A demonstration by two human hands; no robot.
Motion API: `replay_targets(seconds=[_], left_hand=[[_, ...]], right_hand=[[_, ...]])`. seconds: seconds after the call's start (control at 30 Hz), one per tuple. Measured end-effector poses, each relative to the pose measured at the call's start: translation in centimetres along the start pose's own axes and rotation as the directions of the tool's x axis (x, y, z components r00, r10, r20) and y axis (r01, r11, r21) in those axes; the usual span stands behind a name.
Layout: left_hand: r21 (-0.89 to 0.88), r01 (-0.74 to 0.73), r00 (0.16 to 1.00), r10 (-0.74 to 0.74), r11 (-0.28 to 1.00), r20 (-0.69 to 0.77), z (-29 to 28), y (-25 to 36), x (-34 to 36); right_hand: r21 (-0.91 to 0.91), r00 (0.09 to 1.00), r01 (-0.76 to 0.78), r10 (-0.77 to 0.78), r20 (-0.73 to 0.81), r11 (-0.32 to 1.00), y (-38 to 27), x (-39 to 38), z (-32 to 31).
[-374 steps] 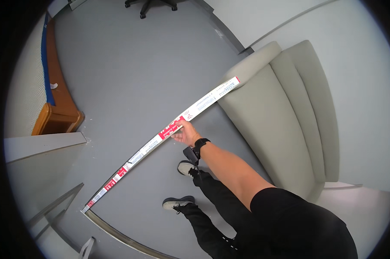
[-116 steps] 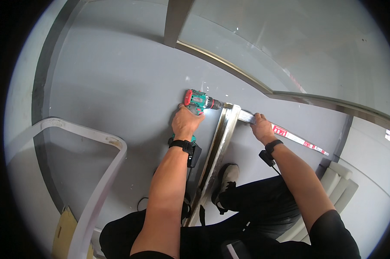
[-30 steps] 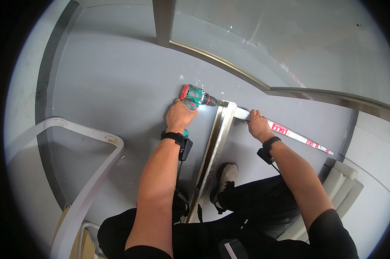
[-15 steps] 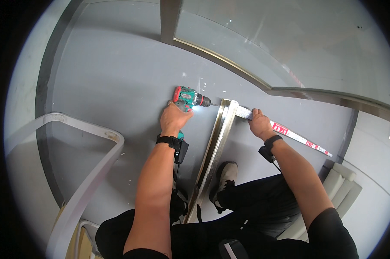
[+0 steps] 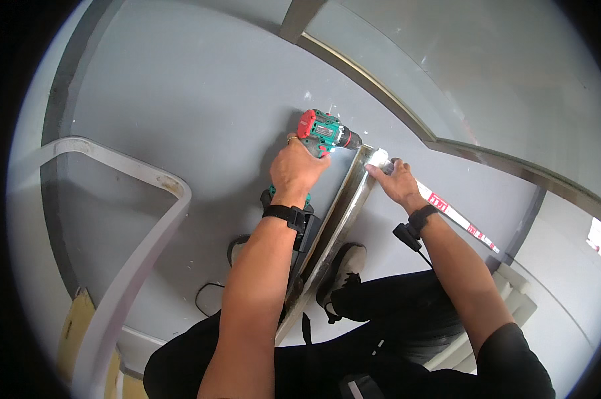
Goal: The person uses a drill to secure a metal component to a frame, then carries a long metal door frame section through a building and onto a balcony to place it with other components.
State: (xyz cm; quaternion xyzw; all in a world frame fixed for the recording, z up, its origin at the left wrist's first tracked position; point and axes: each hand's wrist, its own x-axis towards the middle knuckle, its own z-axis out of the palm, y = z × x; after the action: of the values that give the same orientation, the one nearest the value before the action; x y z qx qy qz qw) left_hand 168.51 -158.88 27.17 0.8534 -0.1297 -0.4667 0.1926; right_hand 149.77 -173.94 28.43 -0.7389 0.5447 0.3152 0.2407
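My left hand (image 5: 294,169) is wrapped round the grip of a green and red cordless drill (image 5: 322,129). The drill points right, its chuck close to the far end of a long metal channel (image 5: 333,233) that slants down between my feet. The bit's tip is too small to make out against the metal. A narrow bar with a red and white covering (image 5: 461,225) runs off to the right from the channel's far end. Around that bar, near the corner, my right hand (image 5: 399,181) is closed, thumb and fingers on either side.
A glass panel with a metal frame (image 5: 367,80) stands beyond the work. On the left curves a pale tubular rail (image 5: 151,174), with yellowish pieces (image 5: 78,326) under it. Pale padded seating (image 5: 513,299) is at the right. My shoe (image 5: 345,269) rests beside the channel.
The drill in my left hand has moved right and away from me, up to the channel's end. My right hand has shifted along the bar closer to the corner. The view has tilted slightly.
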Motion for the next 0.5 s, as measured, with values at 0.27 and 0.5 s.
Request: replay_targets(seconds=[0.27, 0.5], left_hand=[[0.018, 0.077, 0.997, -0.077, 0.997, -0.029, -0.8, -0.2, -0.6], [-0.014, 0.058, 0.998, -0.057, 0.998, 0.034, -1.3, -0.1, -1.4]], right_hand=[[-0.102, 0.992, -0.128, 0.129, 0.005, 0.987, -2.3, 0.1, -0.5], [-0.154, 0.995, -0.103, 0.103, -0.005, 0.983, -1.7, -0.7, -1.8]])
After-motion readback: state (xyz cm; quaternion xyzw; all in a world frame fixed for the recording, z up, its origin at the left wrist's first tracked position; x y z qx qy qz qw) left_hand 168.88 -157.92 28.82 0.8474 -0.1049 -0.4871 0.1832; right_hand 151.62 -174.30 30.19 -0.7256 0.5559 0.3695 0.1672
